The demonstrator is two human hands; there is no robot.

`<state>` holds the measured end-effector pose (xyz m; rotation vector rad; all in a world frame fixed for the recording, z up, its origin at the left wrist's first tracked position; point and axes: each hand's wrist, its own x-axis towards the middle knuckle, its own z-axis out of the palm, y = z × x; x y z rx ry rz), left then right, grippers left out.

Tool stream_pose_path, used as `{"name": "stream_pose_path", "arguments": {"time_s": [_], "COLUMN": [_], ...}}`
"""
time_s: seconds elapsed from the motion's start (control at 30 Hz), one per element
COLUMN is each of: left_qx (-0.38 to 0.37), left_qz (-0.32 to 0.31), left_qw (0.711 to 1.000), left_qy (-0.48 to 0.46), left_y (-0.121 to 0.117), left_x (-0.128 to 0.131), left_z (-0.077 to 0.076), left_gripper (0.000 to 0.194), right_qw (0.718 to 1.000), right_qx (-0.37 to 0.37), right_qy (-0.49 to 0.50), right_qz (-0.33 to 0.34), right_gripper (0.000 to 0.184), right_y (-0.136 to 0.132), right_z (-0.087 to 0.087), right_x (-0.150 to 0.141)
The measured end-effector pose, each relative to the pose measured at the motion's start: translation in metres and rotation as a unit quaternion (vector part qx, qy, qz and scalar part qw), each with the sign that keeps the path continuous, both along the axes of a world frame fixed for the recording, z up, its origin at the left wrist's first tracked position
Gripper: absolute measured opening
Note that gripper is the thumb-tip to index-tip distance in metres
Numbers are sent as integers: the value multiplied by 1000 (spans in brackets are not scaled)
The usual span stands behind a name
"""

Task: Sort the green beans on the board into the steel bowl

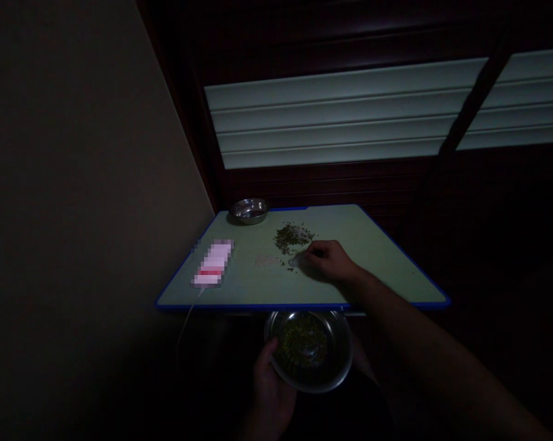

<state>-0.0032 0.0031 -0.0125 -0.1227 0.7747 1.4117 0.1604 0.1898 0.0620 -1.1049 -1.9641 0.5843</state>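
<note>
My right arm comes in from the low right side, and my right hand (330,260) is bent with its fingers pinched together. My left hand (272,383) is lower down, with its thumb pointing up.

Near bowl (343,352): glossy, smooth metal. Far-left bowl (250,218): glossy metal. Tabletop (377,269): smooth, pale surface with low sheen. Frame (349,52): dark, faintly glossy. Left wall (87,153): matt.

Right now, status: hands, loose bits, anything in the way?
Left hand gripping larger steel bowl, near side of board.
Right hand over board, pinching small pale item, unclear what.
Dark bits piled just beyond.
Lit device, smaller bowl: off left.
</note>
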Motion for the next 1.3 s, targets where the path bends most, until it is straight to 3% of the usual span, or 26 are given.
{"name": "stream_pose_path", "arguments": {"time_s": [0.53,0.77,1.3], "left_qx": [-2,-2,-3], "left_qz": [1,2,6], "left_qw": [1000,1000,1000], "left_qy": [4,2,-2], "left_y": [-1,0,0], "left_x": [0,0,1], "left_z": [1,0,-1], "left_gripper": [21,20,20], "right_qw": [996,998,992], "right_qx": [-52,-40,-87], "right_qy": [46,52,56], "right_qz": [58,25,75], "right_gripper": [17,19,18], "right_y": [-4,-1,-3], "right_z": [5,1,1], "right_x": [0,0,-1]}}
